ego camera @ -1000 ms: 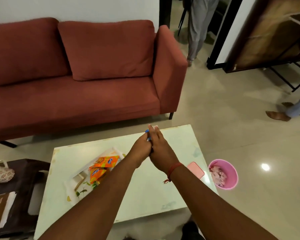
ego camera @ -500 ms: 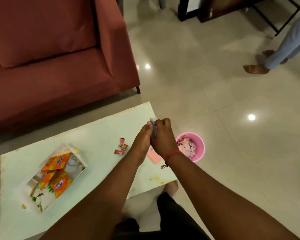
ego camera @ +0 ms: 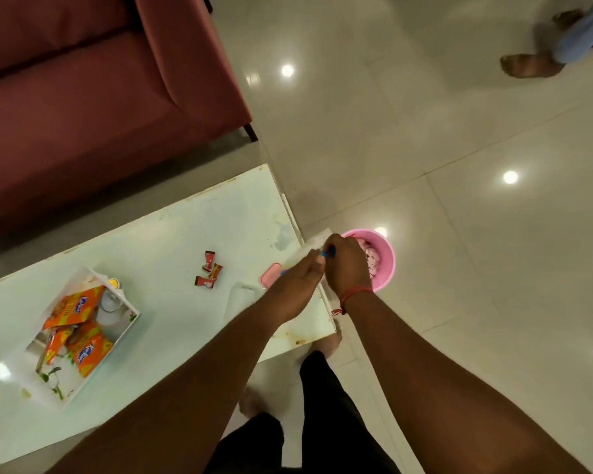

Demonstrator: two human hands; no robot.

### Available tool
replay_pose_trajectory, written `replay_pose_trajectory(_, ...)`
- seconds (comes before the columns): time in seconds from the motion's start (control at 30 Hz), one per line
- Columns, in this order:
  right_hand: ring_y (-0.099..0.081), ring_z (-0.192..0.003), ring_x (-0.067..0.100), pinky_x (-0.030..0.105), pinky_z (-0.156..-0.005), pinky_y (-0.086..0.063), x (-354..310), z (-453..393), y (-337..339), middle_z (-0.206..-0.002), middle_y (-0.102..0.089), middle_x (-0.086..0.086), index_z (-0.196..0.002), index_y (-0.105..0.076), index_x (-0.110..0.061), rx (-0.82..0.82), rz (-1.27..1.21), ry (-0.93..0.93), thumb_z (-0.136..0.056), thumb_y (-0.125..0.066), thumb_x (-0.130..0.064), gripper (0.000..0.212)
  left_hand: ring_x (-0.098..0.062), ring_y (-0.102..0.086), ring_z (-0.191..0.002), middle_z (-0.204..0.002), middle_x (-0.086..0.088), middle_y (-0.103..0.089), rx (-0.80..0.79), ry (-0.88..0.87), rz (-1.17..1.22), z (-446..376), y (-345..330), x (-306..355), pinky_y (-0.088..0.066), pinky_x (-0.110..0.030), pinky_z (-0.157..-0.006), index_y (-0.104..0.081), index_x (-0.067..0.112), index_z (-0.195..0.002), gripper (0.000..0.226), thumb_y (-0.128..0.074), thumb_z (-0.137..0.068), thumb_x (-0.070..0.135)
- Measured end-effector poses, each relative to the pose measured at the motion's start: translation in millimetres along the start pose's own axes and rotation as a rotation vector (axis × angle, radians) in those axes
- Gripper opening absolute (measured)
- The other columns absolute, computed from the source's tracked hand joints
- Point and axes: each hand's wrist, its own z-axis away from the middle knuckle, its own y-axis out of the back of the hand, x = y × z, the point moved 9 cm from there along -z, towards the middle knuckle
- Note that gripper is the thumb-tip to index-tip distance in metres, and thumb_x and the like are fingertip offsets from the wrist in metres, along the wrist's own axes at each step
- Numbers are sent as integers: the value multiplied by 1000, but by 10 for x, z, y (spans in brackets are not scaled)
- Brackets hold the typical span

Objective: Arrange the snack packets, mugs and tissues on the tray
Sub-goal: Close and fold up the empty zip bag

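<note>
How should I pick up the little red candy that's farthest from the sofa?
Pinch the small red candy across its narrow middle, coming straight down from above. It lies flat on the table, a little apart from the other two candies, so fingertips probably fit on both sides. The flared, twisted ends would likely slip.

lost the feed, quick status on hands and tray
Both hands, left hand and right hand, gripping the tissue pack at table edge. Tray holds orange packets. Nothing blocking.

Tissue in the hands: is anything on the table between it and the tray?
The tissue is at the table's right edge, the tray far left. Three small red wrappers lie between them; lifted above them, the tissue meets nothing visible.
</note>
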Motion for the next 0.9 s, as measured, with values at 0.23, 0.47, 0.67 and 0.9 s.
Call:
replay_pose_trajectory(0.23, -56, -115, 33, 45, -100, -47, 1295, -487, -508, -133, -50, 16, -133, -55, -13, -159, 265, -271, -92, -47, -12, 42, -14, -8, -153, -166, 1, -10, 173, 6, -374, -330, 308, -712, -6, -31, -122, -17, 21, -158, 62, -30, -103, 48)
replay_pose_trajectory(0.47, -45, -131, 41, 53, -105, -43, 2004, -803, -1153, -152, -31, 23, -150, -30, -26, -328, 340, -431, -96, -45, -22, 56, -22, 4, -153, -167, -3, 0, 256, 21, -661, -560, 549, -1197, -4, -51, -122, -9, 21, -158, 73, -22, -95, 57)
replay_pose_trajectory(0.67, -27, -140, 48, 58, -112, -31, 1992, -728, -1422, -156, -22, 25, -152, -26, -26, -381, 343, -445, -96, -46, -21, 60, -23, 7, -153, -167, -2, 5, 246, 48, -695, -521, 624, -1411, -6, -56, -122, -4, 25, -158, 80, -16, -89, 64)
replay_pose_trajectory(0.9, -29, -140, 46, 56, -110, -34, 1280, -221, -1299, -161, -13, 19, -152, -24, -28, -328, 399, -373, -96, -39, -21, 58, -22, 5, -154, -167, -2, 1, 304, -17, -715, -74, 939, -1460, -8, -58, -119, -7, 26, -158, 70, -26, -98, 57)
